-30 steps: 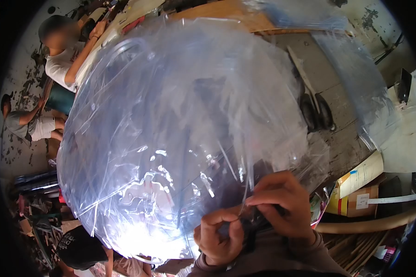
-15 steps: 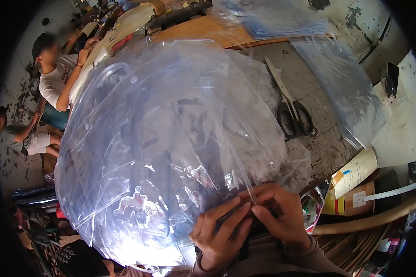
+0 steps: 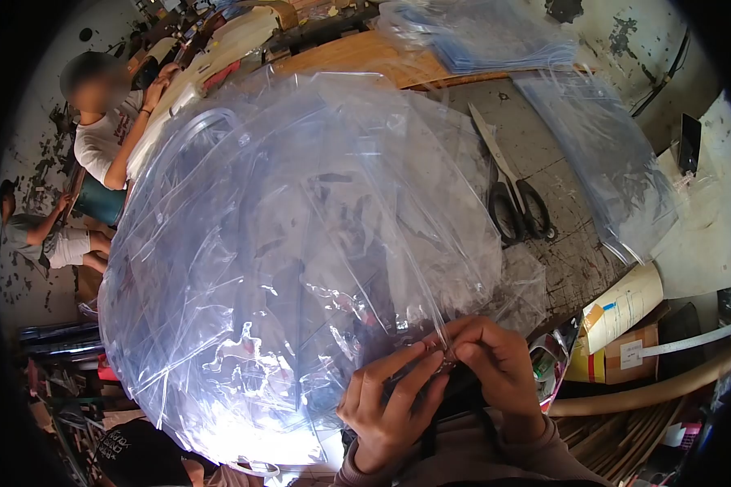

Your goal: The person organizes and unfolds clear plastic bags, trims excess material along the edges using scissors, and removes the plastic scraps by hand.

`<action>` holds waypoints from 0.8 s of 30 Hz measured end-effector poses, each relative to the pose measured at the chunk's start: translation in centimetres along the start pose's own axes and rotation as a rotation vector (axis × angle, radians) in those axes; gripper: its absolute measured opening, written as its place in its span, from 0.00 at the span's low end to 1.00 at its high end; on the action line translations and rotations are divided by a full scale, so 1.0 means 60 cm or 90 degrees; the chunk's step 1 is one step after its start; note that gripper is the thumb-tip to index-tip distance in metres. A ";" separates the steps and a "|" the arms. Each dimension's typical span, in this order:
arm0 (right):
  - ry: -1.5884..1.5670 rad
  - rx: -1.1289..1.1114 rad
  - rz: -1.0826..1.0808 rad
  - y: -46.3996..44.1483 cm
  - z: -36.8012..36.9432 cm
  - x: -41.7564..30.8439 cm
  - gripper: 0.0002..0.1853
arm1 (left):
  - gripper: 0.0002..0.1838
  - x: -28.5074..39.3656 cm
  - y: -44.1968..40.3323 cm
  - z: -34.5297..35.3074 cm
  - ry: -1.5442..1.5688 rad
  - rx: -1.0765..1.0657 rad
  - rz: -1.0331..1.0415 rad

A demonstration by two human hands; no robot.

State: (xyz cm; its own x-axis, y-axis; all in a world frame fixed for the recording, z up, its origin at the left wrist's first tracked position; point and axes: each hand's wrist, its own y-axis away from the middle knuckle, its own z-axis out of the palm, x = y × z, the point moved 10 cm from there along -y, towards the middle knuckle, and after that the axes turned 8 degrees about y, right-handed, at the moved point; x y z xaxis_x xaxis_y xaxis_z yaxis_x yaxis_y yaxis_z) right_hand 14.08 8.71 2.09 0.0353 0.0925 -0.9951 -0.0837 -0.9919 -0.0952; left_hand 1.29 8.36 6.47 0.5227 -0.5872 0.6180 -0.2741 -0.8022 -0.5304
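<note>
A large heap of clear plastic sheeting (image 3: 300,219), with seams and tube-like edges, covers most of the table before me. My left hand (image 3: 394,398) pinches a narrow strip at the sheeting's near right edge, fingers bent. Close against it, my right hand (image 3: 499,369) grips the same edge between thumb and forefinger. The fingertips of both hands almost meet there, and the exact bit of plastic between them is partly hidden. Black-handled scissors (image 3: 515,191) lie to the right of the heap, blades pointing away from me and slightly parted.
Folded clear plastic bags (image 3: 605,154) lie at the table's right, with a further stack (image 3: 499,45) at the back. A phone (image 3: 689,144) stands at far right. Cardboard boxes (image 3: 629,353) sit beside the table. One person (image 3: 105,134) works at back left; others are farther left and below.
Both hands stay at the plastic edge; the right fingers and thumb have shifted slightly along it. The view has moved a little, and the person at back left has turned their head.
</note>
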 end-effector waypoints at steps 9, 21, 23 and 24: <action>0.017 0.045 0.044 -0.001 -0.008 0.004 0.09 | 0.18 0.002 0.002 0.002 -0.010 0.006 0.016; 0.871 0.336 -0.120 -0.106 -0.168 -0.069 0.18 | 0.16 0.009 0.001 0.002 -0.036 0.013 0.035; 0.917 0.343 -0.102 -0.115 -0.169 -0.069 0.21 | 0.16 0.007 0.001 0.002 -0.041 0.018 0.033; 0.933 0.331 -0.092 -0.120 -0.167 -0.066 0.21 | 0.15 0.006 0.002 0.001 -0.034 0.020 0.036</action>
State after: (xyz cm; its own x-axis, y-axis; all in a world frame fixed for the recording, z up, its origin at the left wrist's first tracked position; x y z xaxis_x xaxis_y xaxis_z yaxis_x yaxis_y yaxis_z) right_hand 24.51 14.59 7.01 0.9511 -0.2874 -0.1129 -0.3048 -0.8162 -0.4908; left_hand 1.50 8.04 6.59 0.5495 -0.6246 0.5549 -0.2799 -0.7634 -0.5821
